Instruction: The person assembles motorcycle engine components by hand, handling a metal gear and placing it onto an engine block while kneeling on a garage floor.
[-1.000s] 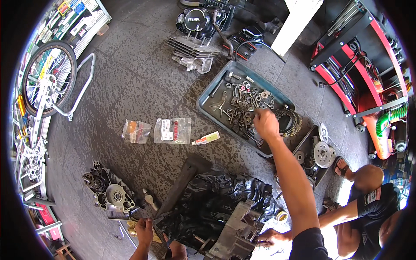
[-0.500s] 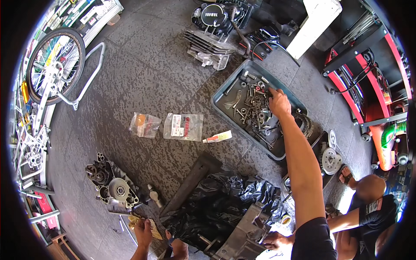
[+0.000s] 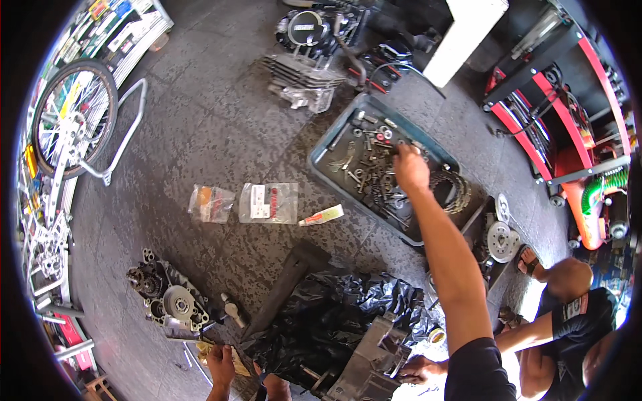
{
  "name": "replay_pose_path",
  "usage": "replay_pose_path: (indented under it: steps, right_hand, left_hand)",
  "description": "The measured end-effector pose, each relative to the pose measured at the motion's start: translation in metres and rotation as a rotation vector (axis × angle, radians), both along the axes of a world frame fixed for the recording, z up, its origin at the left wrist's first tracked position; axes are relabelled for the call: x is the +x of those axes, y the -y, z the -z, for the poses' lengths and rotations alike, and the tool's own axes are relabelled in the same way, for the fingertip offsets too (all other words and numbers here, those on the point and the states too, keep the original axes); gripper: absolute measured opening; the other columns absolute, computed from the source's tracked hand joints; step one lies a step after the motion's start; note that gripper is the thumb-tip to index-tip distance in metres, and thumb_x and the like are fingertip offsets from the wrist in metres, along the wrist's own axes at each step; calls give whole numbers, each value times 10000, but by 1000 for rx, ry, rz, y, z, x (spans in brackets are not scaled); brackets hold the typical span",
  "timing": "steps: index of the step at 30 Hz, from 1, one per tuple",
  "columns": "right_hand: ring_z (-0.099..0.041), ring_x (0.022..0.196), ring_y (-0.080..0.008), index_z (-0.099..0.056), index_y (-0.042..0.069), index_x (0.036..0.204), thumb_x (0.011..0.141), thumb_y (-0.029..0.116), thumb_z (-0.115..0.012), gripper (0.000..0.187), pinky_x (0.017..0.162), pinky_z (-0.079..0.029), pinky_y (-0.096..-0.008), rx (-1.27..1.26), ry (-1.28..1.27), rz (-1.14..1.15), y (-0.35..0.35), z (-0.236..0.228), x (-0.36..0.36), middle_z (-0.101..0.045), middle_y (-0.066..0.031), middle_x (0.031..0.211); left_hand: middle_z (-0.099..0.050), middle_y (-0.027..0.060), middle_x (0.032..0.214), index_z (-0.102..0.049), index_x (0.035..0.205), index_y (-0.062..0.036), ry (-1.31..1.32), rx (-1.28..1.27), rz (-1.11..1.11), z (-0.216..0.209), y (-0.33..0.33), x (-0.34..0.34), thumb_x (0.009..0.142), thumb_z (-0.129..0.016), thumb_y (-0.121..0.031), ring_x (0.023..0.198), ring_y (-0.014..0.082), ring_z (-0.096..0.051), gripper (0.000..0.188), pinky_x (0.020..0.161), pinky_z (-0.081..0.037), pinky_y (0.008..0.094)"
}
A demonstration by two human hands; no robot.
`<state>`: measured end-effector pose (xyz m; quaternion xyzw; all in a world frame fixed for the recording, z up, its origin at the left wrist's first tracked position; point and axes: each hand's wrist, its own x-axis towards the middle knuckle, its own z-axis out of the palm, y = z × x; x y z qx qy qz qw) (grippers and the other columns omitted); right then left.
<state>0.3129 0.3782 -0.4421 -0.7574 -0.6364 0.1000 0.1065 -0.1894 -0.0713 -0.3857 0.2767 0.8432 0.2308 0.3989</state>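
My right hand [image 3: 412, 170] reaches into a blue-grey plastic tray [image 3: 326, 136] of loose bolts, washers, springs and other metal parts. Its fingers are drawn together, pointing down among the parts; what they grip is too small to make out. Clutch plates [image 3: 449, 192] lie in the tray to the right of that hand. At the lower left, my left hand [image 3: 221, 365] is closed beside a yellowish sheet [image 3: 239, 366], and whatever is in it is hidden. Just beyond it lies an engine crankcase half with gears [image 3: 179, 301], with a hammer [image 3: 233, 310] nearby.
Another crankcase [image 3: 374, 357] sits on black plastic sheeting [image 3: 334, 314], touched by a co-worker's hand [image 3: 420, 369]. The co-worker [image 3: 568, 321] crouches at right. Plastic packets [image 3: 269, 203] and a small tube [image 3: 322, 215] lie mid-floor. Finned engine parts [image 3: 304, 80] stand beyond; a red-black tool cart [image 3: 542, 100] is right.
My right hand has shifted slightly within the tray, toward its far side, and its fingers have drawn together. The whole view has shifted a little. My left hand stays about where it was.
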Motion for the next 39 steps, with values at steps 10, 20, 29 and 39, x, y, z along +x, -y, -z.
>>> replay_pose_path:
  steps: [10, 20, 29, 39]
  right_hand:
    - [-659, 933, -400, -686, 47, 966, 910, 211, -609, 189, 804, -540, -463, 158, -232, -4, 19, 0, -33, -668, -192, 1015]
    - [-664, 975, -427, -724, 14, 967, 863, 242, -551, 305, 863, -544, -473, -116, -101, -37, 20, -10, 40, -675, -278, 1032]
    - [-662, 760, -257, -703, 1, 1061, 863, 237, -658, 312, 737, -528, -392, -62, -653, 101, -8, -15, 39, -709, -166, 883]
    - [-591, 747, -109, -663, -32, 1150, 921, 167, -662, 303, 671, -532, -256, -260, -1368, 164, 34, -84, 43, -652, -23, 896]
  left_hand:
    - [-512, -3, 604, -505, 747, -48, -16, 26, 131, 38, 12, -16, 981, -543, -163, 536, 79, -467, 263, 505, -382, 270]
    - [-506, -8, 610, -508, 744, -46, -12, 0, 148, 9, -3, 1, 982, -521, -131, 537, 72, -462, 253, 504, -366, 262]
    - [-511, -8, 596, -539, 744, -35, -27, 27, 95, 11, 11, 0, 962, -596, -165, 547, 68, -446, 260, 512, -354, 263]
    - [-514, -7, 656, -529, 770, -34, 40, 50, 94, 21, 22, -9, 975, -579, -188, 606, 67, -443, 261, 549, -355, 261]
